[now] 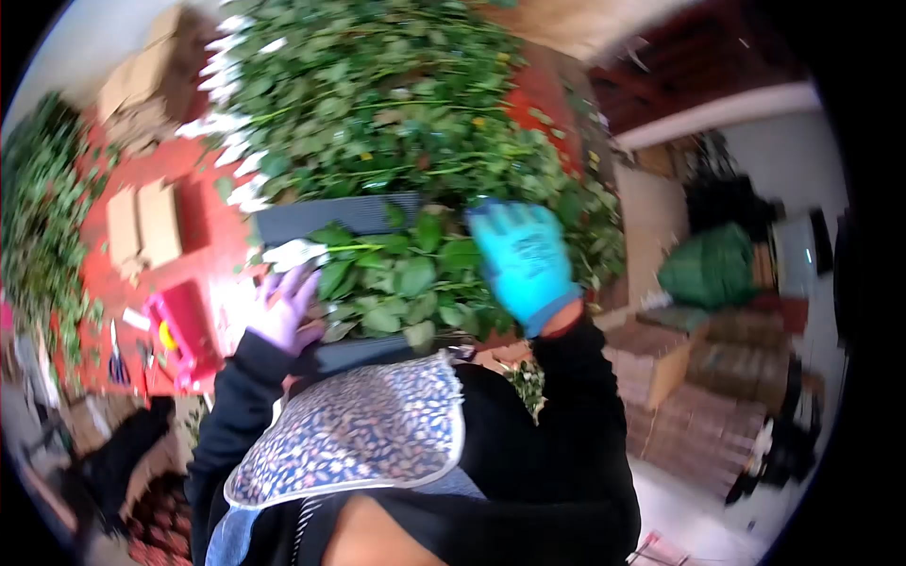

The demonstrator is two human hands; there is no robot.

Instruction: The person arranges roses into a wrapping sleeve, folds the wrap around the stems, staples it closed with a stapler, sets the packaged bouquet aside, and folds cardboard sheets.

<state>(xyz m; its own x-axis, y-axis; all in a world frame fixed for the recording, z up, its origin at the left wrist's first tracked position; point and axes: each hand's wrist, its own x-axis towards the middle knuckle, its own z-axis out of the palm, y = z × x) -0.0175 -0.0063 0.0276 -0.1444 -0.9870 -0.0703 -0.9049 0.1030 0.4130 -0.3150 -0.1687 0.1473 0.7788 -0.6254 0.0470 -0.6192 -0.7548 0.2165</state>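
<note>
My left hand [283, 309], in a pale purple glove, is at the head end of a leafy bundle, its fingers apart beside a white-wrapped flower head [294, 255]. From that head a green stem [363, 247] runs right across the leaves [415, 276], towards my right hand [524, 259]. In a turquoise glove with dark fingertips, that hand is closed over the stem end of the foliage, where leaves hide its thumb. The bundle lies between a dark ribbed strip [330, 217] behind it and another dark edge [363, 355] near my apron.
A large pile of leafy stems [377, 104] with white-wrapped heads covers the back of the red table [203, 222]. Folded cardboard pieces [143, 224], a pink dispenser [179, 330] and scissors [117, 354] lie left. More foliage [42, 217] lines the far left. Cartons [694, 387] stand right.
</note>
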